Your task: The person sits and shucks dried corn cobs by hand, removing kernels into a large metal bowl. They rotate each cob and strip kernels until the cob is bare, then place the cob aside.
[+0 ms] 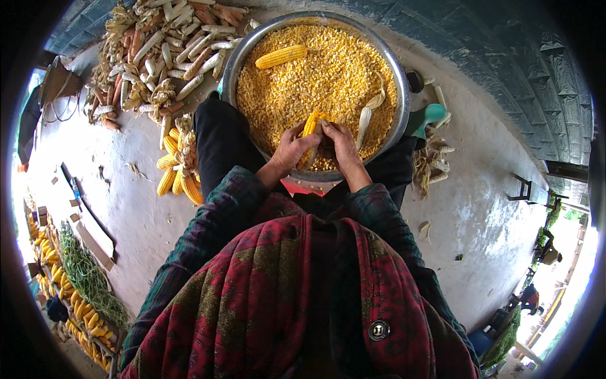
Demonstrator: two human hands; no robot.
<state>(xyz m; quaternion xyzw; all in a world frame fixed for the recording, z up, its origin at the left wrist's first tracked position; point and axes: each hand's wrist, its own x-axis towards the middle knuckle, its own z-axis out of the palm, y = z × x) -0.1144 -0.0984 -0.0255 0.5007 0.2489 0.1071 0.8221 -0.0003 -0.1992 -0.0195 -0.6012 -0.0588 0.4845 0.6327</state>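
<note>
Over the near side of a wide metal basin (404,94) full of loose corn kernels (317,71), my left hand (296,147) grips a partly shelled yellow corn cob (310,125). My right hand (342,144) is closed at the cob's right side, its thumb by the upper end; its curled fingers are partly hidden. A full ear of corn (281,57) lies on the kernels at the far left of the basin. To the right of my hands, a bare pale cob (364,124) with a strip of dry husk (377,99) rests on the kernels.
Stripped cobs and husks (156,57) are heaped left of the basin. Unshelled ears (177,166) lie beside my left knee. A green plastic handle-like part (432,113) juts out at right. Cardboard (97,241) and cut greenery (87,275) lie farther left on the concrete floor (156,227).
</note>
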